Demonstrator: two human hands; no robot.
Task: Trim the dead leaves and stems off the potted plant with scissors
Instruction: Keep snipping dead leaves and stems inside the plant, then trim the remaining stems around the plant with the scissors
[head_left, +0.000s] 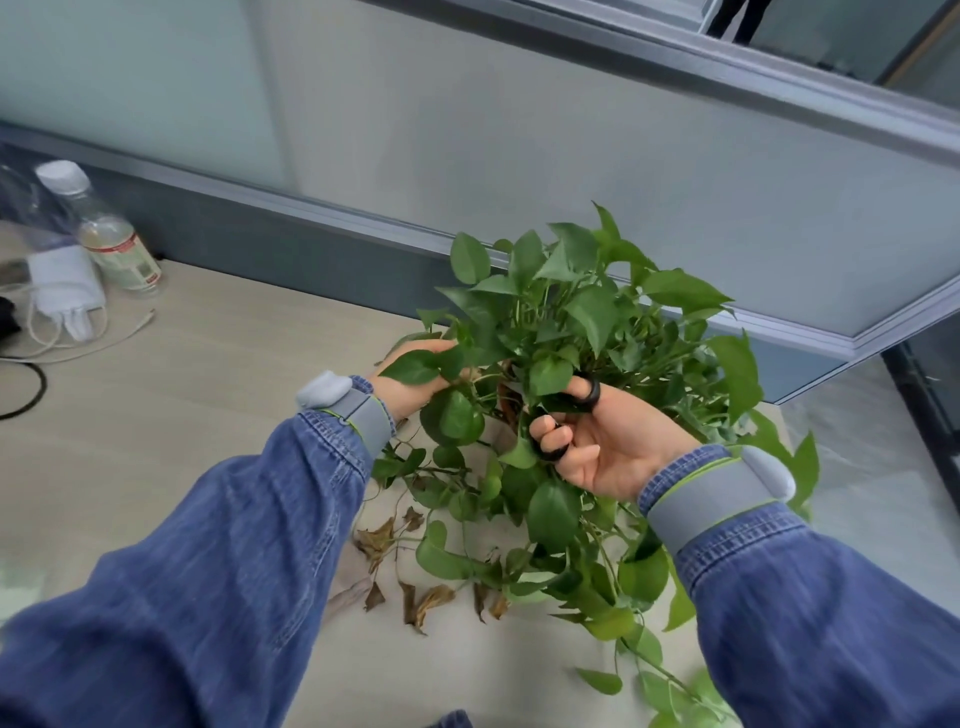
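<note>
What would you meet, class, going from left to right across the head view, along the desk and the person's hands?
White charger → plastic bottle → left hand → scissors → right hand

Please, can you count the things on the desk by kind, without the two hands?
Potted plant: 1
Scissors, black handles, in the right hand: 1
Clear plastic bottle: 1
White charger with cable: 1
Patch of dry brown leaves lying on the desk: 1, single leaves too jumbled to count
Total: 5
The left hand holds green foliage.
</note>
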